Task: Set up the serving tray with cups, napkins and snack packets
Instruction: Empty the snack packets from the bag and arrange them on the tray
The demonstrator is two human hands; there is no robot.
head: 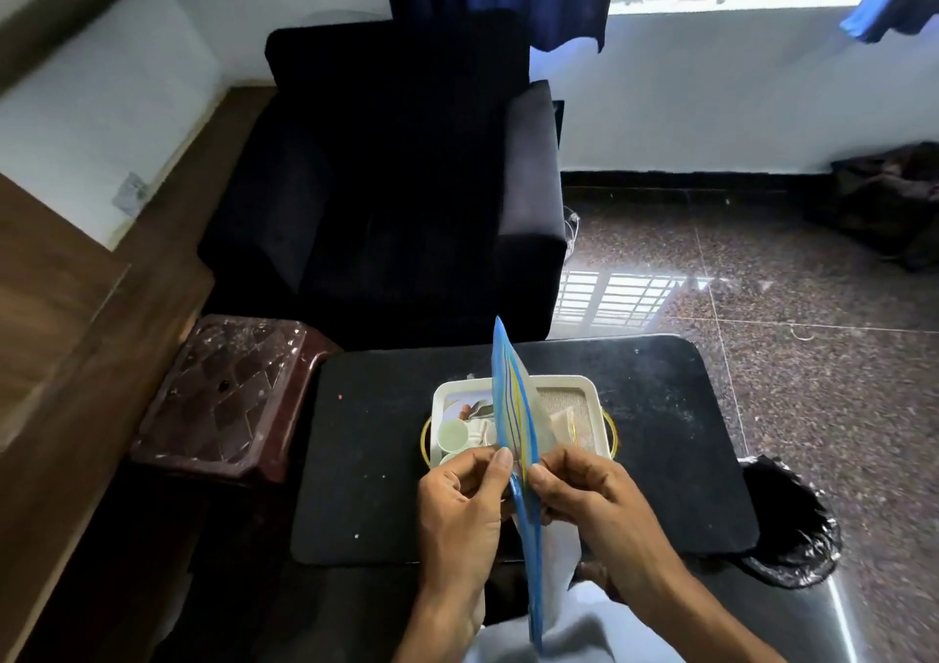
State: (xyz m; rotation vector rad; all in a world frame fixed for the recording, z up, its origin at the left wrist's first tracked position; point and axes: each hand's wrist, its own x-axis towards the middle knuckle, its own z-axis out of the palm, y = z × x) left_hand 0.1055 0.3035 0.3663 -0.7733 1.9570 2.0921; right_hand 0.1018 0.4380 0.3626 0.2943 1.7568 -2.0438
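A white serving tray (592, 398) with gold handles sits on the small black table (381, 459). Pale green cups (453, 433) stand in its left half, beside white folded items that I cannot make out clearly. A beige packet (563, 421) lies in its right half. Both hands hold a tall, thin blue-striped plastic packet (513, 408) upright, edge-on, over the tray's front edge. My left hand (462, 505) pinches it from the left and my right hand (589, 500) from the right.
A black armchair (396, 179) stands behind the table. A dark red plastic stool (228, 398) is at the table's left. A black bin bag (792, 525) sits off the table's right corner on the granite floor. A dark heap (889, 194) lies far right.
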